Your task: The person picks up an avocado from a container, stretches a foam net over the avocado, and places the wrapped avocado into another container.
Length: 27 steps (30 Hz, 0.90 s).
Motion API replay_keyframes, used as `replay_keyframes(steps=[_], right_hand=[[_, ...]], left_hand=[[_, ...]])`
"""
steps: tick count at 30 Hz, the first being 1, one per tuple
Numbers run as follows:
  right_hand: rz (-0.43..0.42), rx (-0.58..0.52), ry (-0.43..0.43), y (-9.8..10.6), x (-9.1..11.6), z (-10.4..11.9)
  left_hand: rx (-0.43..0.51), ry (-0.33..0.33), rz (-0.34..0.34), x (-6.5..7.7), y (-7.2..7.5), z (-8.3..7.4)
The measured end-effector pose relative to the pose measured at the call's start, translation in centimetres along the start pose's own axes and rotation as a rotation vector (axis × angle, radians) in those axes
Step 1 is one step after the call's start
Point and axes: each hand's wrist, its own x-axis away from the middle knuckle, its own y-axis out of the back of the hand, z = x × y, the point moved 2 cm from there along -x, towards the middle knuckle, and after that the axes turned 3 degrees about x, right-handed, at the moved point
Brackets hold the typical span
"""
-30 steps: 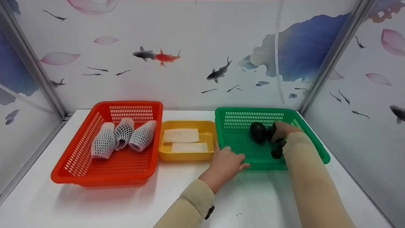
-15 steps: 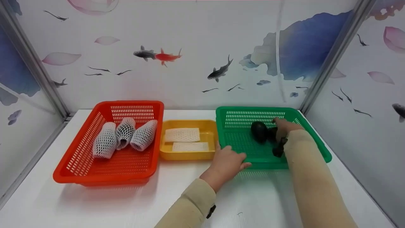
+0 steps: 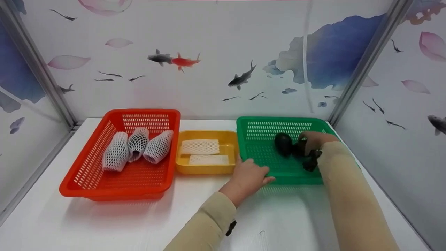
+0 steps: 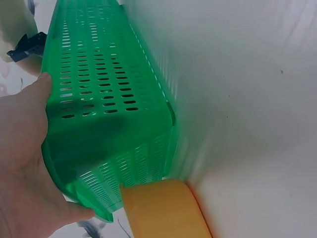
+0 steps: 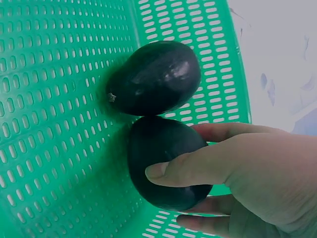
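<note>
The white surface [image 3: 278, 223] stretches in front of the green basket [image 3: 296, 120]; behind it rises a fish-painted wall [image 3: 209, 101], and the surface's right edge runs near. The left hand [image 3: 245, 179] grips its near-left corner — inside, the right hand [image 5: 267, 173] pinches a dark fruit [image 5: 161, 136] touching a second one [image 5: 156, 77].

Painted red fish [image 3: 184, 62] and pink petals [image 3: 69, 62], white wall [image 3: 216, 31].

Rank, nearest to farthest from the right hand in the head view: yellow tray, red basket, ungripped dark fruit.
From the right hand:
1. Ungripped dark fruit: just left, in the green basket.
2. Yellow tray: farther left, between the baskets.
3. Red basket: far left.
</note>
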Motion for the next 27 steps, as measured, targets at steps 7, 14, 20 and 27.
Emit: replay_keyframes(steps=[7,14,20,27], right_hand=[[0.050,0.042,0.029,0.6,0.7,0.3],[0.033,0.209,0.175,1.0,1.5,1.5],[-0.026,0.243,0.239,1.5,2.1,2.2],[-0.100,0.271,0.327,2.2,3.2,3.1]], left_hand=[[0.001,-0.010,0.052,-0.3,0.2,0.1],[0.071,-0.003,0.018,0.2,0.5,0.4],[0.119,0.021,-0.097,0.4,2.3,1.2],[0.160,0.023,-0.205,1.1,4.0,2.4]])
